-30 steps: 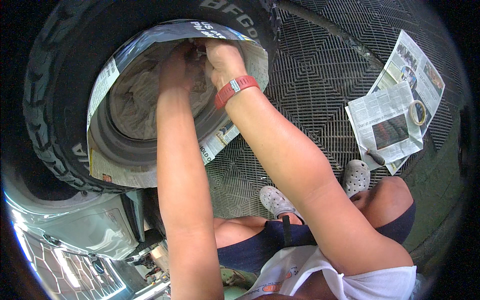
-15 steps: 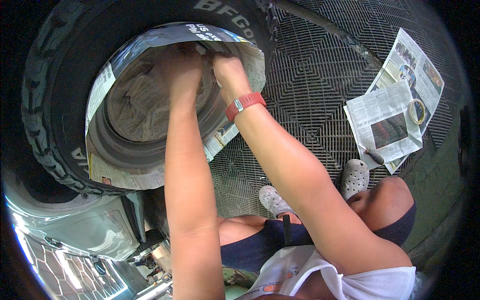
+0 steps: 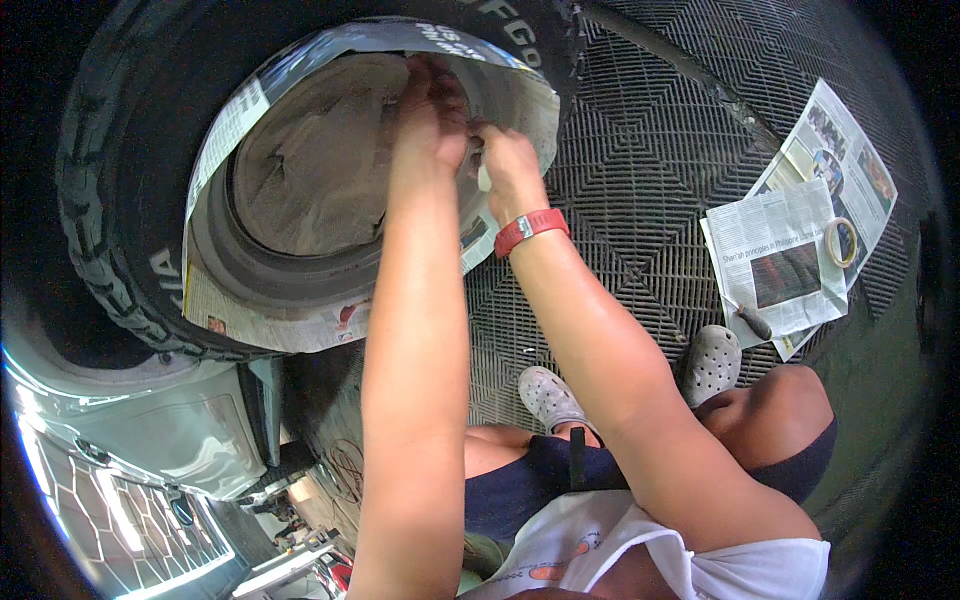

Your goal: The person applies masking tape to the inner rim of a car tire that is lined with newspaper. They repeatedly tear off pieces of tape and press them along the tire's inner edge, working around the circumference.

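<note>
A large black tyre (image 3: 105, 215) on a wheel fills the upper left. Newspaper sheets (image 3: 240, 120) stand in a ring around the rim (image 3: 235, 275), between it and the tyre's sidewall. Brownish crumpled paper (image 3: 310, 165) covers the wheel's centre. My left hand (image 3: 437, 115) reaches inside the ring, fingers loosely apart near the far newspaper edge. Beside it, my right hand (image 3: 510, 165), with a red watch (image 3: 530, 230) on the wrist, is closed at the fingertips. A small whitish bit shows by its fingers; its kind is unclear.
Spare newspaper sheets (image 3: 735, 235) lie on the dark grated floor (image 3: 640, 150) at right, with a roll of tape (image 3: 840, 242) and a dark small-handled tool (image 3: 753, 322) on them. A silver car body panel (image 3: 165, 430) is at lower left. My grey clogs (image 3: 712, 365) rest on the floor.
Both my hands have shifted right along the wheel, and the left has come clear of the wheel's centre. My view has moved slightly.
</note>
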Tool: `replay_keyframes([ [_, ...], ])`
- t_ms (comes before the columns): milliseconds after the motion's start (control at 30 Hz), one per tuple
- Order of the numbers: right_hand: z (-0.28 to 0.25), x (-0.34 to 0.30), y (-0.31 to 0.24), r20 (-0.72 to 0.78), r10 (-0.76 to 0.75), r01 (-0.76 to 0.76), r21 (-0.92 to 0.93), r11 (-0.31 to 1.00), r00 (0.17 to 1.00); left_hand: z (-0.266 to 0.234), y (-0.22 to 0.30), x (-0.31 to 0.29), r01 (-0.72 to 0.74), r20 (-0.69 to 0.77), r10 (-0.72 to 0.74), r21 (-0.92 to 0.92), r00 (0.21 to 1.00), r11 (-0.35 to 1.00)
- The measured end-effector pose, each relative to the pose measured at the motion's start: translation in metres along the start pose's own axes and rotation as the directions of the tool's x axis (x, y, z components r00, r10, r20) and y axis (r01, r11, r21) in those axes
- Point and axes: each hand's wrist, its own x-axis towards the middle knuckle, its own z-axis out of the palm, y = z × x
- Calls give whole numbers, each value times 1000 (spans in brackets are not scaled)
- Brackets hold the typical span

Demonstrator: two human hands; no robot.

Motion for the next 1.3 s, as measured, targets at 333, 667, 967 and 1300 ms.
replay_keyframes([
  [333,-22,1,-4,64,-81,83,-30,996,995,19,4,-16,-41,1,42,-162,999,986],
  [667,-19,2,-1,296,-160,192,-84,978,942,-12,36,8,-238,69,369,867,927,437],
  [967,16,22,13,525,475,696,-636,-332,706,30,42,-222,-324,325,24,946,946,-18],
  [1300,-267,-46,-191,333,392,515,-568,-642,857,-34,25,-245,-333,247,-337,915,909,-229],
])
